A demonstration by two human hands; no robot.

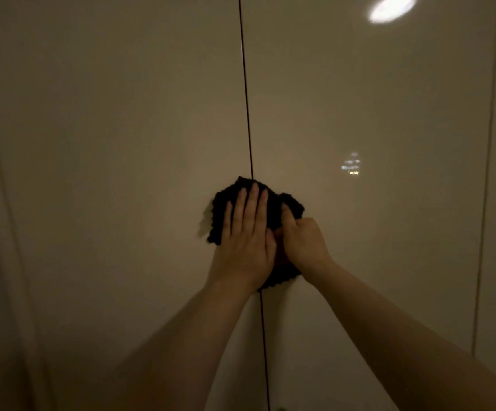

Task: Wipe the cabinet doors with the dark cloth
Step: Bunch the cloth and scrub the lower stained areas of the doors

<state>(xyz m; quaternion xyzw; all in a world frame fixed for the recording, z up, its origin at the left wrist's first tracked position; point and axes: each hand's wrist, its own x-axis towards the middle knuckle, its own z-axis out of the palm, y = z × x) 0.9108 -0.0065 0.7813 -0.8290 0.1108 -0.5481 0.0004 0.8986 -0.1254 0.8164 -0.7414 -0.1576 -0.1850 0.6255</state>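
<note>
2 hands on the job, both arms reaching up from below. Left hand (245,232) lies flat, fingers straight and spread, pressing the dark cloth (270,209) to the glossy cabinet doors (122,143). Right hand (301,235) sits curled just beside it, pinching the cloth's right edge. Cloth straddles the vertical seam (245,84), so I'd guess the next stroke runs sideways onto either door.

A single head-worn view, looking straight at glossy cabinet doors (359,232) from close, arm's reach range, with the dark seam (248,129) between two doors running vertically through centre frame.
</note>
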